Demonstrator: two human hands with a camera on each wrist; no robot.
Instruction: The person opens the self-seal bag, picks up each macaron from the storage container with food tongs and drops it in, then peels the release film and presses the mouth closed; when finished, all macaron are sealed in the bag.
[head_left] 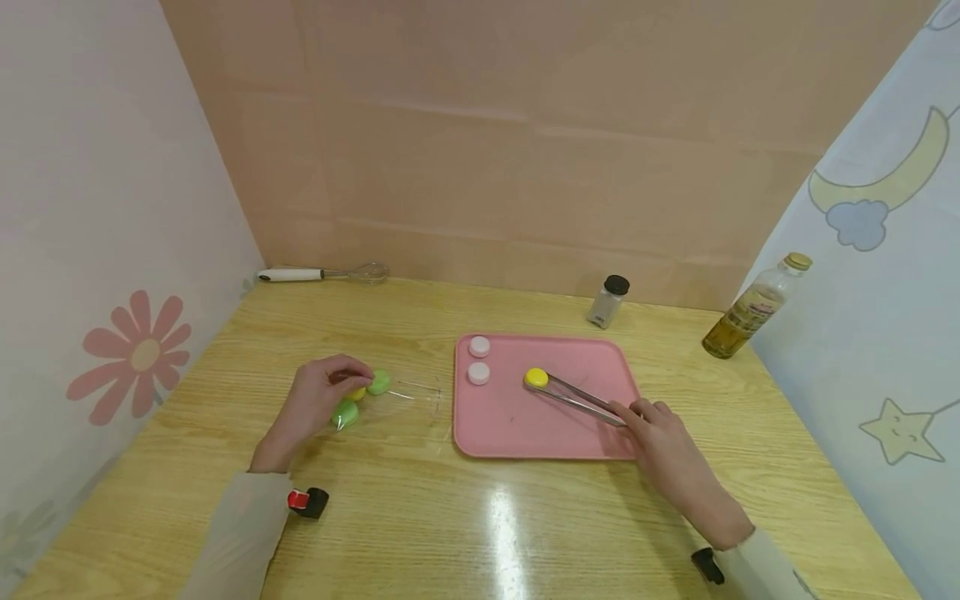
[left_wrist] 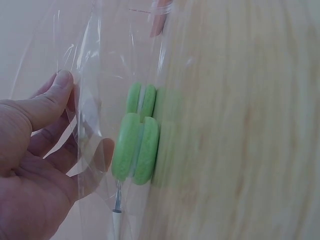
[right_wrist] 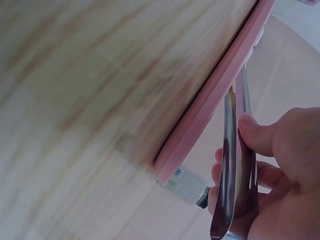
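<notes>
My left hand (head_left: 318,396) pinches the film of a clear plastic bag (left_wrist: 92,55) between thumb and fingers. Inside the bag are two green macarons (left_wrist: 134,150) and a yellow macaron (head_left: 358,394), the yellow one partly covered by the fingers. The bag's clear end (head_left: 420,392) points right, toward the pink tray (head_left: 495,433). Metal tongs (head_left: 581,400) are gripped in my right hand (head_left: 663,442), thumb on one arm and fingers on the other. Between the tongs' tips sits another yellow macaron (head_left: 536,377), over the tray. Two pale pink macarons (head_left: 478,373) lie at the tray's left side.
A whisk (head_left: 300,274) with a white handle lies at the back left by the wall. Behind the tray stands a small jar (head_left: 606,304) with a black lid. An oil bottle (head_left: 750,312) is at the back right. Walls border the table on three sides.
</notes>
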